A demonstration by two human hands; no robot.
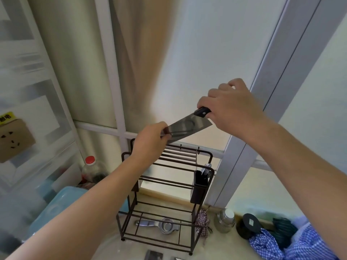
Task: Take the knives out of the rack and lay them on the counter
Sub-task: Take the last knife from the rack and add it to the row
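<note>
A broad-bladed knife (pixel 187 127) with a black handle is held in the air above the dark wire rack (pixel 165 184). My right hand (pixel 231 107) is closed around the handle at the upper right. My left hand (pixel 150 143) pinches the blade's far end between thumb and fingers. The blade slopes down to the left. The rack stands on the pale counter (pixel 116 248) and its upper slots look empty. A black holder (pixel 201 182) hangs on the rack's right side with utensil tops poking out.
A metal lemon squeezer (pixel 159 225) lies under the rack. A clear bottle with a red cap (pixel 92 169) and a blue plastic lid (pixel 62 209) sit at left. A metal jar (pixel 225 220), a black round object (pixel 249 225) and a blue checked cloth (pixel 277 244) lie at right.
</note>
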